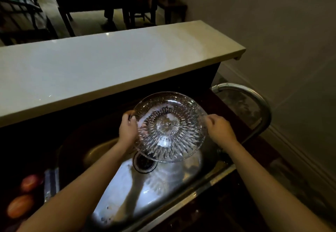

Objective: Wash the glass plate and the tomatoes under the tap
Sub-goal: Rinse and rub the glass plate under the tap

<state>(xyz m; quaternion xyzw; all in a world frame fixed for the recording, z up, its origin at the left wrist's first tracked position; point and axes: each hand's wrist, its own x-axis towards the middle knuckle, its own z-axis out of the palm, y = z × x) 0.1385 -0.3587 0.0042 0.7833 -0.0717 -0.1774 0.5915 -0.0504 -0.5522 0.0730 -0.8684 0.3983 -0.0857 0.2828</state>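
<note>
A cut-glass plate (169,127) with a starburst pattern is held tilted over the steel sink (216,175), above the drain (144,163). My left hand (127,129) grips its left rim, thumb on top. My right hand (219,127) pinches the right rim. Two reddish tomatoes (29,182) (20,206) lie in shadow on the counter at the far left. The curved metal tap (254,102) arches in from the right; its spout end is near the plate's far right side. I cannot tell whether water is running.
A pale raised counter ledge (109,64) runs across behind the sink. A striped cloth or sponge (51,181) lies between the tomatoes and the basin. A dark table and chairs (101,1) stand in the room beyond. A wall is at right.
</note>
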